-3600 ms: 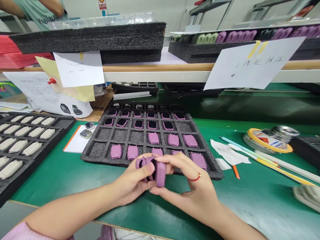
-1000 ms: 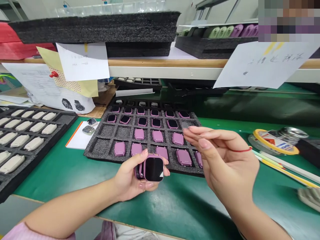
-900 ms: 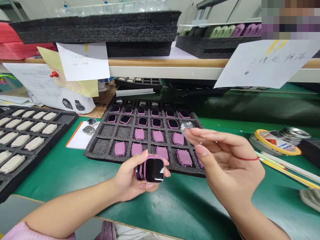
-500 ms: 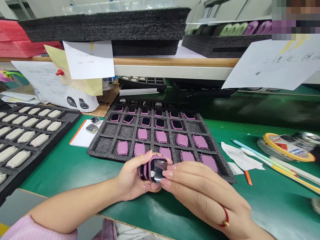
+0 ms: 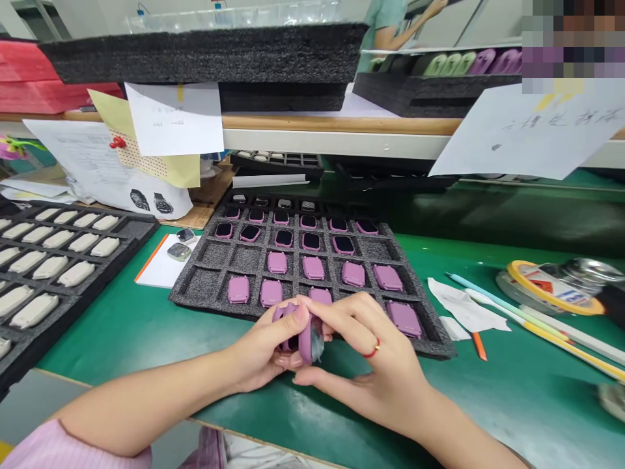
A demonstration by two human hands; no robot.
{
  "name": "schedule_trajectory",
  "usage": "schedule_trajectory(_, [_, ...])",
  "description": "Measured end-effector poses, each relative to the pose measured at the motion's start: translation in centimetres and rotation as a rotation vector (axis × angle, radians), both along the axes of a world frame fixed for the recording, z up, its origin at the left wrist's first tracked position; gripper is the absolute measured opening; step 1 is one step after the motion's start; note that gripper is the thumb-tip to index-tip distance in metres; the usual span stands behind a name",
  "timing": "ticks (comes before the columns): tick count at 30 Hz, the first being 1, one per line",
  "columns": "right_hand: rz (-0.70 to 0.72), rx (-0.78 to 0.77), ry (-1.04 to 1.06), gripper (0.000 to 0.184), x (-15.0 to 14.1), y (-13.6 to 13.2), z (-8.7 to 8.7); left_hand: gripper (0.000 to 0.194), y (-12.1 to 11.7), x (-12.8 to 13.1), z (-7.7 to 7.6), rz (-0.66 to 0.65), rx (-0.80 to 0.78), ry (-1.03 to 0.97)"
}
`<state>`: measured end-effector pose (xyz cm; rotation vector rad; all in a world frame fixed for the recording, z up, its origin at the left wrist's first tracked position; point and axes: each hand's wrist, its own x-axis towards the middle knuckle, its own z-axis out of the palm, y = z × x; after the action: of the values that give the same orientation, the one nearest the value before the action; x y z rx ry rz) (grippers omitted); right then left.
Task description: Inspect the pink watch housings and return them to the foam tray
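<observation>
My left hand (image 5: 256,355) is closed around a small group of purple smartwatch cases, held upright just in front of the black foam tray (image 5: 205,280). The foremost purple smartwatch case (image 5: 305,342) is turned edge-on, its dark screen side towards the right. A crumpled, greyish see-through film (image 5: 317,343) shows at that side. My right hand (image 5: 375,352), with a red ring, grips this case between thumb below and index finger above. In the tray behind lie more purple cases: rear rows screen up, front rows with purple backs (image 5: 312,267) up.
A second foam tray (image 5: 78,292) with cream watch cases lies left. Two watches (image 5: 180,251) rest on white paper. At right are a tape roll (image 5: 551,286), pens (image 5: 512,309) and white tissue (image 5: 466,306). A shelf edge (image 5: 342,140) with hanging papers crosses above; a person stands behind it.
The foremost case has turned from screen-facing-me to edge-on. My right hand has gone from flat fingers at the film to a thumb-and-finger grip on the case. A person has appeared behind the shelf.
</observation>
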<state>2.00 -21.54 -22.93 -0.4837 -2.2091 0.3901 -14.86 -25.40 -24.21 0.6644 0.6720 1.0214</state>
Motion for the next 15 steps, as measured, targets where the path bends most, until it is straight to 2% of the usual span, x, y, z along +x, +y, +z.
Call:
schedule_trajectory(3, [0.037, -0.066, 0.05, 0.052, -0.04, 0.07, -0.09, 0.053, -0.03, 0.1, 0.04, 0.026, -0.029, 0.006])
schedule_trajectory(6, [0.08, -0.099, 0.105, 0.055, 0.09, 0.38, 0.17, 0.053, 0.09, 0.02, 0.24, 0.028, -0.086, -0.091])
schedule_trajectory(11, [0.1, -0.149, 0.078, 0.055, 0.28, 0.82, 0.36, 0.05, 0.18, -0.28, 0.5, 0.015, -0.138, -0.148])
schedule_trajectory(15, [0.096, -0.132, 0.065, 0.057, 0.16, 0.5, 0.34, 0.049, 0.02, -0.28, 0.42, 0.011, -0.156, -0.169])
